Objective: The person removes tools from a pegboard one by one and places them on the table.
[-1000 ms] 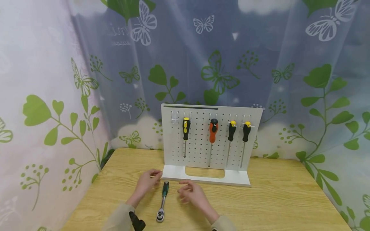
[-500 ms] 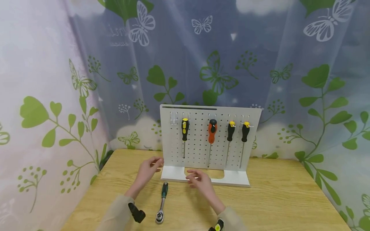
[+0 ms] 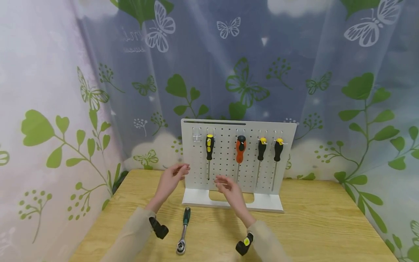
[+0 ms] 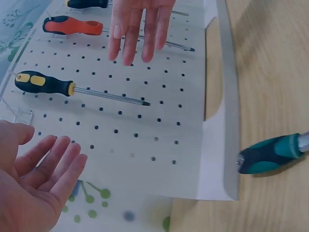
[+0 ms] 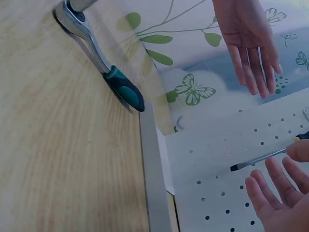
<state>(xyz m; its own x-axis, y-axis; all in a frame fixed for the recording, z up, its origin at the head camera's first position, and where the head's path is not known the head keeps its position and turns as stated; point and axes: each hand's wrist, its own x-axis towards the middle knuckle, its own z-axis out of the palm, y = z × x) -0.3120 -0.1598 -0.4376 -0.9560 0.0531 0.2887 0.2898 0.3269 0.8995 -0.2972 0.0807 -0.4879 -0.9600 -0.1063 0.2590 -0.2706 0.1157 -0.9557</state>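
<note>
A wooden table [image 3: 327, 218] bears the white pegboard [image 3: 225, 156]. Four screwdrivers [image 3: 240, 150] hang on it. The ratchet wrench [image 3: 184, 230] lies before the pegboard. The left hand [image 3: 170, 181], near its left edge, and right hand [image 3: 231, 190], before its face: fingers loosely spread.

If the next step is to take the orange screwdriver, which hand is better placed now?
Probably the right hand: it holds nothing, and in the head view it appears just below the handle of the orange screwdriver. The left hand is also free, but farther away, by the left edge of the board.
</note>
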